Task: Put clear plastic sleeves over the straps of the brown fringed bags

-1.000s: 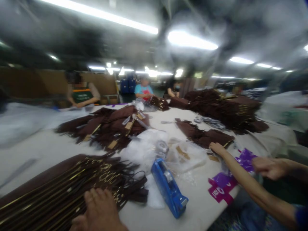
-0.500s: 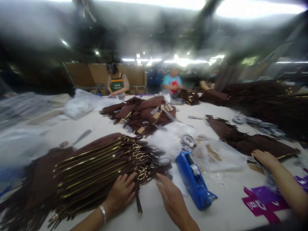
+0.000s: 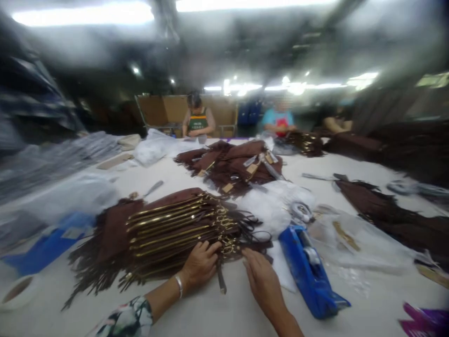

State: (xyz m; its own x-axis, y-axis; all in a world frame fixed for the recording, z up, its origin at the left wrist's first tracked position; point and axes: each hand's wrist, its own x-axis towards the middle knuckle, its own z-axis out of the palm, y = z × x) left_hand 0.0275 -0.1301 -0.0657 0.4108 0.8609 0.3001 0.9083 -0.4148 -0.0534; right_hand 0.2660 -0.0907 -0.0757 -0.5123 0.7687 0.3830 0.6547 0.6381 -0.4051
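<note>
Overlapping brown fringed pouches [image 3: 168, 236] with gold zippers lie in a row in front of me, gold clasps [image 3: 229, 243] and thin straps gathered at their right end. My left hand [image 3: 201, 264], below a silver bracelet, rests on the near right corner of the row with its fingers apart. Close by, my right hand [image 3: 261, 276] lies with fingers stretched out toward the strap ends, touching or almost touching them. A short dark strap [image 3: 220, 279] hangs down onto the table between both hands. I see nothing gripped in either hand.
A blue tape dispenser [image 3: 310, 274] stands right of my right hand, beside clear plastic bags [image 3: 365, 238]. More brown pouches [image 3: 231, 164] are heaped further back. A tape roll [image 3: 19, 292] sits far left. Two co-workers [image 3: 199, 120] and another person's arms show across the table.
My view has swung left, so everything sits further right in it. A co-worker's arm at the right has left view. Both my hands stay at the pouches' near right corner.
</note>
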